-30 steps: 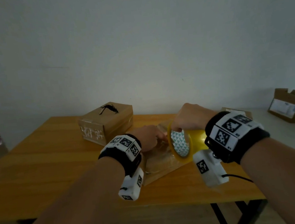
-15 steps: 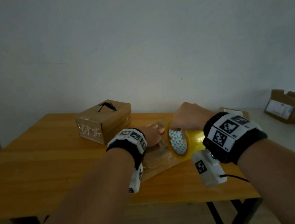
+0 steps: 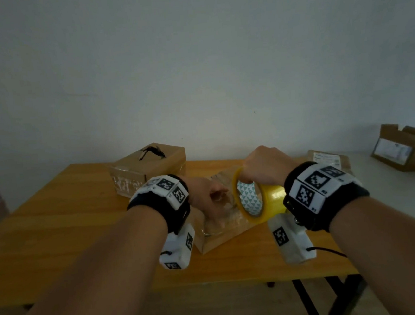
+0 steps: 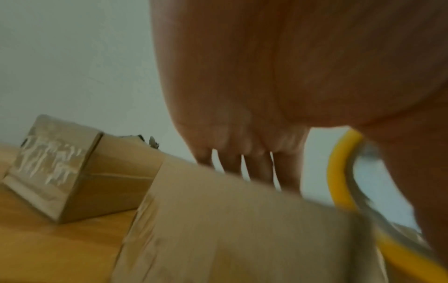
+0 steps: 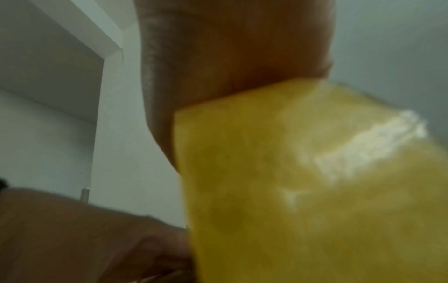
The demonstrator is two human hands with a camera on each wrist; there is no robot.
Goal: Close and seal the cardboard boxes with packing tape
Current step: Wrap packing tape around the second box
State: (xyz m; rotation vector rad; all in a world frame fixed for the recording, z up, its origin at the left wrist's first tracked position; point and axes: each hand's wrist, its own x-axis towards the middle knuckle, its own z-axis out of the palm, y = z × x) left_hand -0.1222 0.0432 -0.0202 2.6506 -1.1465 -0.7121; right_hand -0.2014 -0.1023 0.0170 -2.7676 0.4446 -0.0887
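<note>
A flat cardboard box (image 3: 219, 241) with shiny clear tape across its top lies at the middle of the wooden table (image 3: 56, 220). My left hand (image 3: 217, 197) rests on the box's top, its fingers (image 4: 244, 168) stretched straight down onto the cardboard (image 4: 242, 229). My right hand (image 3: 262, 168) grips a yellow roll of packing tape (image 3: 252, 198) from above. The roll stands on edge on the box, right beside the left hand. In the right wrist view the roll (image 5: 303, 181) fills the picture under the palm. A clear strip runs from the roll (image 4: 339, 172) toward the box.
A taller sealed box (image 3: 152, 167) with a dark handle stands at the table's back left. A small labelled box (image 3: 327, 158) sits behind my right wrist. An opened box (image 3: 401, 150) rests on a pale surface at the far right. Black table legs (image 3: 312, 301) show below.
My left wrist has turned and the hand has shifted slightly on the box top beside the roll. The right hand keeps the roll in about the same place.
</note>
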